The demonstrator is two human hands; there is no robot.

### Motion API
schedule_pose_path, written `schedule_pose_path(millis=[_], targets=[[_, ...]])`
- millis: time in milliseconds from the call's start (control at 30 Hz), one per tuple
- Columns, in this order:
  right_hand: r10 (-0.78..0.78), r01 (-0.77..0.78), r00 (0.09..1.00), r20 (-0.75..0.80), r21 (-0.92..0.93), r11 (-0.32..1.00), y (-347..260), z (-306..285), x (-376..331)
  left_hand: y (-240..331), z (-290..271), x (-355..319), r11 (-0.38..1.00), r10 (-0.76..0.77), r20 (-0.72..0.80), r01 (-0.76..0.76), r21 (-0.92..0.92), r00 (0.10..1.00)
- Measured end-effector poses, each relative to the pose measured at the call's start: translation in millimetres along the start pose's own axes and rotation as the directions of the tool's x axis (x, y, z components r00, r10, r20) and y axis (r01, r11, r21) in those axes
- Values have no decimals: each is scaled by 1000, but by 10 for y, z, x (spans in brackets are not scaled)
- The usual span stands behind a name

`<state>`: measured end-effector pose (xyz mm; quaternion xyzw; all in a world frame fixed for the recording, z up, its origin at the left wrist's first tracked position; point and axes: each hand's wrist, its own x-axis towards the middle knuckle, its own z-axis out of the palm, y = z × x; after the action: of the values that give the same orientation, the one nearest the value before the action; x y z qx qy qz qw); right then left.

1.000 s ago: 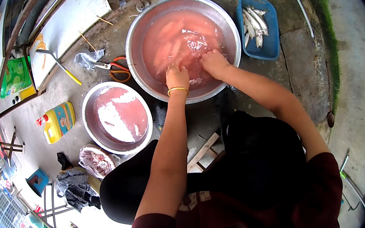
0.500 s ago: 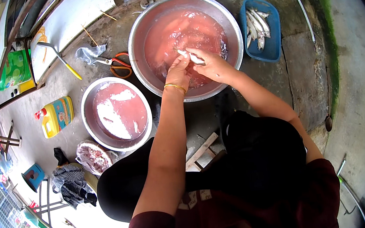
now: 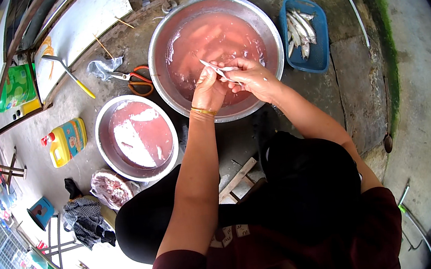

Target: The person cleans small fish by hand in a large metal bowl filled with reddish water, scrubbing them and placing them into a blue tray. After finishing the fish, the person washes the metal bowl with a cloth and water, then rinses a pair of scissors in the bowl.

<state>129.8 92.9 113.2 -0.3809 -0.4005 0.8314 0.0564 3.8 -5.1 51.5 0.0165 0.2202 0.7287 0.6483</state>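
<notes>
Both hands meet over the big basin (image 3: 162, 49) of pinkish water. Left hand (image 3: 208, 89) I see curled, fingers pinching the near end of a small fish (image 3: 216, 68); right hand (image 3: 249, 76) cups closed around its other end from the right. That fish sits above the water, its long axis running from upper left down to the right, between the two hands, both touching it. Right of the basin lies a blue tray (image 3: 319, 62) of fish; left sit a smaller bowl (image 3: 104, 124) and scissors (image 3: 136, 79).
</notes>
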Motion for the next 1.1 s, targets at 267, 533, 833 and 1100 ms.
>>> schedule_pose_path(millis=[267, 533, 833, 1100], targets=[[-202, 120, 959, -197, -364, 923, 168, -182, 188, -188, -28, 71, 974, -66, -277, 122, 192, 959], [-410, 208, 854, 321, -932, -297, 737, -686, 421, -241, -315, 102, 713, 229, -703, 375, 592, 673], [-902, 84, 421, 98, -994, -68, -399, -710, -43, -138, -466, 149, 529, 472, -527, 251, 811, 707], [-670, 45, 741, -44, -992, 115, -149, -730, -10, -188, -583, 140, 671, 436, -586, 187, 717, 683]])
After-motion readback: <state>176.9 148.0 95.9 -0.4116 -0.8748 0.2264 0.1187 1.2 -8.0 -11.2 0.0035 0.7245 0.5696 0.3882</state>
